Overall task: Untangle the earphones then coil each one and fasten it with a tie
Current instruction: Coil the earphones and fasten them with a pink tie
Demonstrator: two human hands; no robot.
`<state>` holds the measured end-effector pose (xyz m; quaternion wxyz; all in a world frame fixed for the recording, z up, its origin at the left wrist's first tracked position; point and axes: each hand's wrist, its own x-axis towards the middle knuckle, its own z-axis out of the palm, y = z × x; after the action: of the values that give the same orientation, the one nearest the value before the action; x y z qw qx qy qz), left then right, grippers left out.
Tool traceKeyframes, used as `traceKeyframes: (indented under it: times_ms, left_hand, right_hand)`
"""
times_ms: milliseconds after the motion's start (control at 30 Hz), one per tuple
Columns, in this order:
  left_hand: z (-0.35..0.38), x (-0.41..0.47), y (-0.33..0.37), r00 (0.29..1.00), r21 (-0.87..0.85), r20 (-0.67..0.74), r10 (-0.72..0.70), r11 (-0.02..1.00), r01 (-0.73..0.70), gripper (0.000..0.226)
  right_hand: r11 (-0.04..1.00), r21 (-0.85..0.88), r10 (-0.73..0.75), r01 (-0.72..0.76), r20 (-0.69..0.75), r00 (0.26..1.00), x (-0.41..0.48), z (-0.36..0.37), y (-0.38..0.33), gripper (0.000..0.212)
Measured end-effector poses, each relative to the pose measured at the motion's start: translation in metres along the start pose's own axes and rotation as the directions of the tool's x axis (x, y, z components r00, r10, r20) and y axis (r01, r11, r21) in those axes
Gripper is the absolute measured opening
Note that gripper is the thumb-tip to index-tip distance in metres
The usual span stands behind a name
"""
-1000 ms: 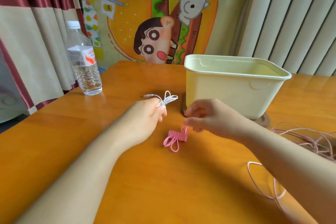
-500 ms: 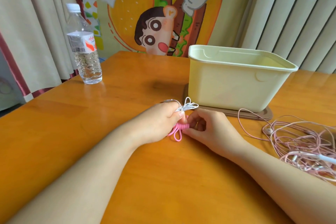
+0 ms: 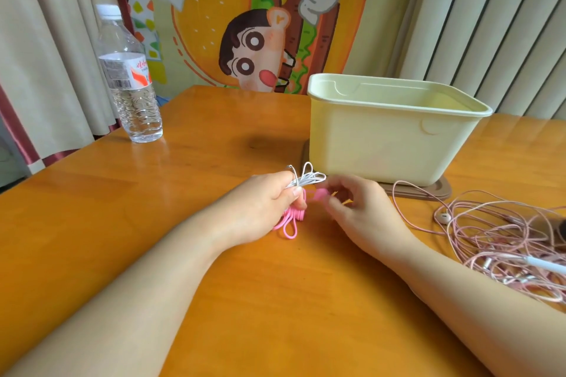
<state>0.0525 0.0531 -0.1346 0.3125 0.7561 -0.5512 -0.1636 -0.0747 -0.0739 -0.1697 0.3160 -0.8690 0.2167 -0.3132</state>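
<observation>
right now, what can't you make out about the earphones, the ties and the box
- White earphone: head view, the left hand grips it and hides its buds.
- Pink ties: head view, partly under the left hand, count unclear.
- Right hand: head view, motion blur at its fingertips, which seem to pinch one tie.
- Cream box: head view, its near wall hides the floor.
- Pink earphone tangle: head view, cut off by the right edge.

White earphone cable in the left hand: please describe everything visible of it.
The white earphone cable is a thin, glossy cord, plastic by its look, folded into several loops. The left hand grips the bundle; the loops stick out past the fingers, toward the cream box. No tie is on it yet. The right hand pinches a pink tie beside it.
</observation>
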Motion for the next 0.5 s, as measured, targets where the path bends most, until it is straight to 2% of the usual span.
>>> traceKeyframes:
  times_ms: [67, 133, 233, 333, 433, 500]
  left_hand:
    - [0.001, 0.0, 0.001, 1.0, -0.01, -0.006, -0.011, 1.0, 0.011, 0.028]
    - [0.002, -0.001, 0.003, 0.999, -0.023, -0.045, -0.018, 1.0, 0.017, 0.029]
    - [0.005, 0.002, 0.004, 0.972, -0.012, -0.234, 0.021, 1.0, -0.025, 0.028]
    - [0.004, 0.003, 0.011, 0.923, -0.149, -0.382, 0.054, 0.982, -0.119, 0.028]
    - [0.007, 0.0, 0.02, 0.929, -0.271, -0.358, 0.089, 0.943, -0.194, 0.027]
    - [0.012, -0.001, 0.022, 0.938, -0.282, -0.33, 0.109, 0.937, -0.208, 0.026]
  right_hand:
    - [0.992, 0.122, 0.032, -0.017, -0.123, 0.992, -0.001, -0.004, -0.001, 0.007]
    - [0.973, 0.232, 0.047, -0.003, -0.186, 0.981, -0.002, -0.006, -0.004, 0.008]
    - [0.963, 0.263, -0.004, 0.052, -0.181, 0.984, -0.005, -0.005, -0.011, 0.013]
    - [0.963, 0.255, -0.054, 0.088, -0.138, 0.989, -0.007, -0.003, -0.015, 0.019]
    - [0.957, 0.267, -0.082, 0.109, -0.111, 0.99, -0.008, -0.004, -0.016, 0.019]
    - [0.953, 0.279, -0.092, 0.119, -0.108, 0.99, -0.008, -0.006, -0.017, 0.016]
